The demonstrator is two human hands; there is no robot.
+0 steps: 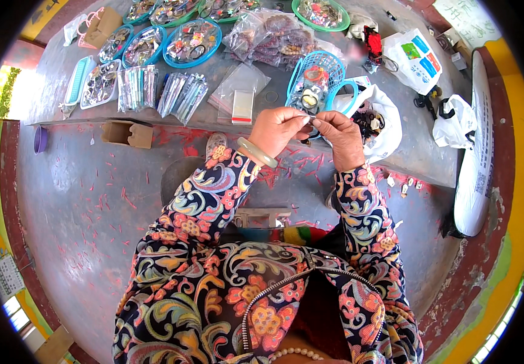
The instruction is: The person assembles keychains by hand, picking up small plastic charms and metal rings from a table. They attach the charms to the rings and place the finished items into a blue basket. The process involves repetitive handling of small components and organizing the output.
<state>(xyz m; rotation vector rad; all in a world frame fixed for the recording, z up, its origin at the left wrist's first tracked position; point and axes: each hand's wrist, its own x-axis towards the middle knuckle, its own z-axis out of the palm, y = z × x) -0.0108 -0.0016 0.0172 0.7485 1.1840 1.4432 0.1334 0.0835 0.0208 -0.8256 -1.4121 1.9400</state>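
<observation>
My left hand [272, 130], a pale bangle [257, 152] at its wrist, is closed in a pinch over the near edge of the table. My right hand [342, 138] pinches right beside it, the fingertips almost meeting. Between them is a tiny whitish thing, too small to name. Just beyond the fingers stands a blue mesh basket [328, 60] with small packaged trinkets in it. An open white plastic bag [390, 141] of dark small items sits right of my right hand. Left of my left hand lies a stack of small clear bags with a red edge [243, 104].
Bundles of pens [183, 94] and a white tray of trinkets [100, 85] lie on the table's left. Several round blue trays [192, 62] stand behind. Filled clear bags [271, 36] are heaped mid-table. A cardboard box [127, 133] and red scraps are on the floor.
</observation>
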